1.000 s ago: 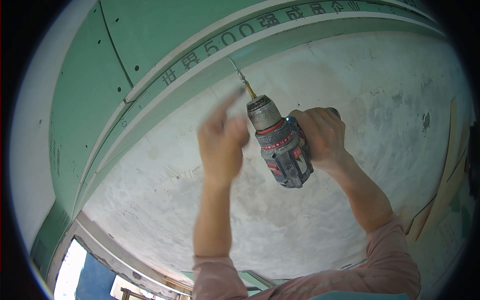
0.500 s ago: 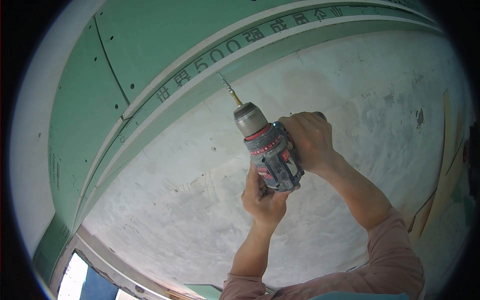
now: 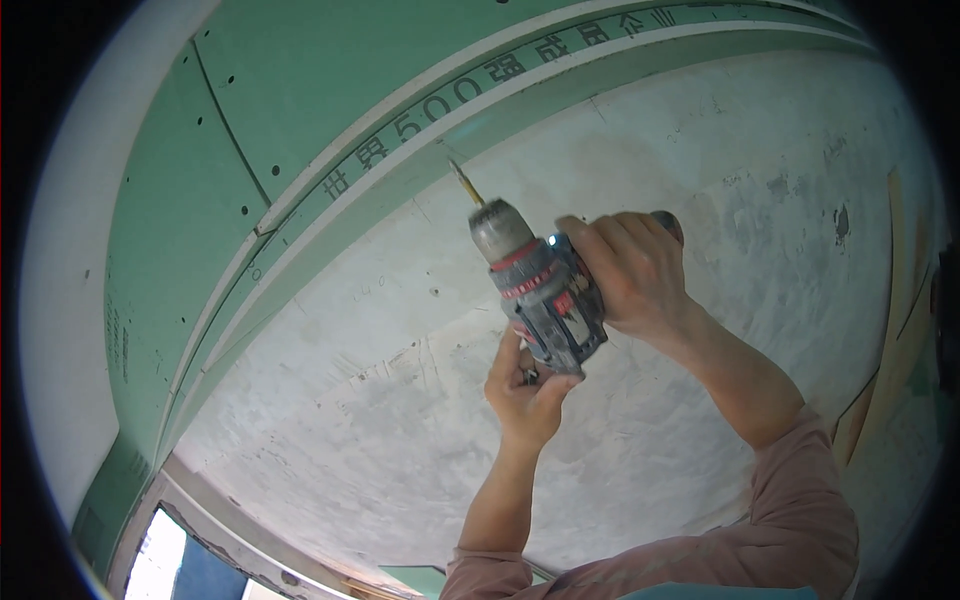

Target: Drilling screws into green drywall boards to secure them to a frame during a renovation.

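A slanted push could make the bit (image 3: 468, 187) skid and score the green board (image 3: 560, 98).
The drill (image 3: 545, 285) lies just left of the right hand (image 3: 635, 270), which is wrapped round its handle; the left hand (image 3: 525, 395) touches its near end, how firmly I cannot tell, so it might twist.

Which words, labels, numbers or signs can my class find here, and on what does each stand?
I don't copy out wording.
Green strip: large dark characters with a number, legible.
Drill: red label and collar marks, too blurred to read.
Left green panel: small print, too small to read.
Pale surface: faint marks, unreadable.
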### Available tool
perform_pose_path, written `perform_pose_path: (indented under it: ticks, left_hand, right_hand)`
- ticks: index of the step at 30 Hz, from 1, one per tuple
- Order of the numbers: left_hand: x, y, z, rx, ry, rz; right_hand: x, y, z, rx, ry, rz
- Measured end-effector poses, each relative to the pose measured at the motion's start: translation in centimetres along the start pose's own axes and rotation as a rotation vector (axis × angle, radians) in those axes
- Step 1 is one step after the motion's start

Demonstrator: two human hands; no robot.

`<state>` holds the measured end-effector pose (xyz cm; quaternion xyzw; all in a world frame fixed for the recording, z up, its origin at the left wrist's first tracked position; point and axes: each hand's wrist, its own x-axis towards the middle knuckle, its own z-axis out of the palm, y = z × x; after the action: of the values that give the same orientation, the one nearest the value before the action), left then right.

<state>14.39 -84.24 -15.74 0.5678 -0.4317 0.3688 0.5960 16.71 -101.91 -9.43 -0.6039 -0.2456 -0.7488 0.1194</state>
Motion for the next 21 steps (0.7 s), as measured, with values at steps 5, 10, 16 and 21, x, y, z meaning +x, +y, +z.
perform_pose_path:
  ticks: [5,10,16,21]
  left_hand:
    - [-13.5,-7.5,-6.4,-0.718,0.488,-0.897]
    - [-27.7,-11.6,-10.3,-1.114,0.773,-1.498]
    - [-29.3,-9.4,-8.5,-0.918,0.84,-1.564]
    - [-30.5,-9.8,-6.9,-1.041,0.867,-1.653]
  right_hand:
    - [-9.0,-2.3,-2.7,0.299,-0.336,0.241]
    - [-20.3,-7.3,-6.4,0.88,-0.793,0.863]
    - [-31.0,-11.6,-9.3,1.205,-0.88,1.198]
    - [-35.1,-11.6,-11.4,1.258,-1.111,1.249]
